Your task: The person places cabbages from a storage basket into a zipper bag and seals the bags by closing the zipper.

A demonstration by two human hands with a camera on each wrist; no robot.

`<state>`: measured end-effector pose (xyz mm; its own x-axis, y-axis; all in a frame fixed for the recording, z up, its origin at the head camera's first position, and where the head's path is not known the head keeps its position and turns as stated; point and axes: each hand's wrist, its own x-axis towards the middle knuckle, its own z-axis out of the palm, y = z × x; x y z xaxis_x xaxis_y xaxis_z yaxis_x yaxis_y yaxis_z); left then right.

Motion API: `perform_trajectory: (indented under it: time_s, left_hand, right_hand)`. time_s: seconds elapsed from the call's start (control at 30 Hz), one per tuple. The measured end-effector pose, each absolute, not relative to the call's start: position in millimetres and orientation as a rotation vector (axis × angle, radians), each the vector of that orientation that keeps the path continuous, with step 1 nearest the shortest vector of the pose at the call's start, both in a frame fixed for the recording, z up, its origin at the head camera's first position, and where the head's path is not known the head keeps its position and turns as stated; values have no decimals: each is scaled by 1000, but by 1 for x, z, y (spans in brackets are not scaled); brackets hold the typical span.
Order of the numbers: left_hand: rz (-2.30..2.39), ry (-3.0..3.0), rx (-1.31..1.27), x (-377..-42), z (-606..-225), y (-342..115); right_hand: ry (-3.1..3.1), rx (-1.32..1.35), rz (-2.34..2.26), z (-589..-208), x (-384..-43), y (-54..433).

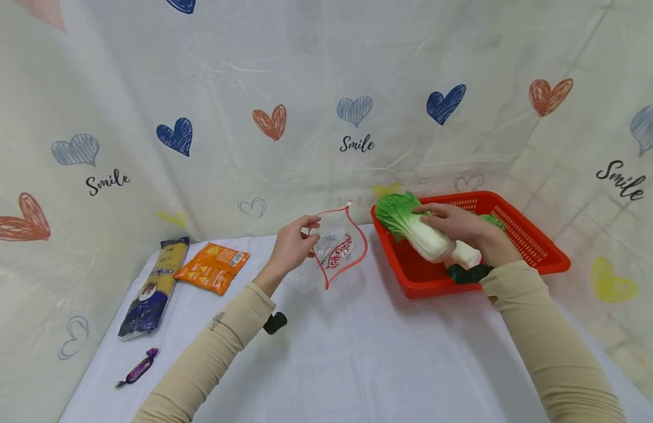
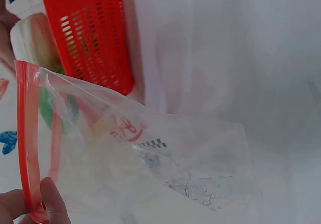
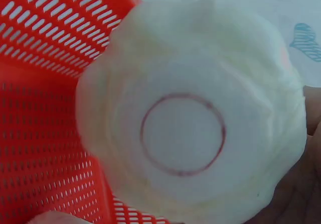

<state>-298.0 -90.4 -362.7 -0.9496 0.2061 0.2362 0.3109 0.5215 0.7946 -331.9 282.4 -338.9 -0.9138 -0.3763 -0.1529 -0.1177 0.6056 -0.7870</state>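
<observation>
My left hand (image 1: 296, 244) pinches the red zip edge of a clear zip bag (image 1: 339, 251), whose mouth gapes towards the right. Thumb and finger hold one end of that red strip in the left wrist view, and the see-through bag (image 2: 195, 158) looks flat, with red and black print. My right hand (image 1: 461, 223) grips a napa cabbage (image 1: 429, 239), green leaves up and to the left, white base down and to the right. It is held over the left part of a red basket (image 1: 411, 289). The cabbage's round white base (image 3: 183, 133) fills the right wrist view.
Inside the basket lie another white-stemmed vegetable (image 1: 466, 255) and some green leaves (image 1: 492, 221). On the left of the white-covered table are a long blue-and-yellow packet (image 1: 154, 288), an orange snack bag (image 1: 214, 267) and a purple wrapped candy (image 1: 138, 369). A heart-printed curtain (image 1: 305, 76) stands behind.
</observation>
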Motion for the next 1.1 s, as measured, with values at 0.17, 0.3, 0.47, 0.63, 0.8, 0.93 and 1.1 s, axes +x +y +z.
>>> perform_trajectory:
  time_s: [0.17,0.3,0.47,0.63,0.8,0.93,1.1]
  left_hand:
    - [-1420,-2633,-455,-298,-363,-90]
    - [-1417,-2638,-455,-298,-364,-90]
    - [-1412,-2643,-444,-297,-364,-90]
    - [-1410,-2643,-453,-297,-362,-91]
    - [-1399,-2663,-457,-298,-360,-93]
    - [-1408,-2681,-461,-298,-357,-95]
    - [-1457,-2683,-496,-300,-356,-96]
  right_hand:
    - [2385,-334,-1332,-340,-327,284]
    - [2366,-337,-1283,-345,-325,284]
    - [2351,-342,-1301,-349,-324,282]
    - [2321,-338,-1433,-345,-321,274]
    - [2457,-421,-1472,-327,-308,263]
    - [2345,-500,-1703,-317,-296,252]
    - [1888,-688,-2041,-320,-285,235]
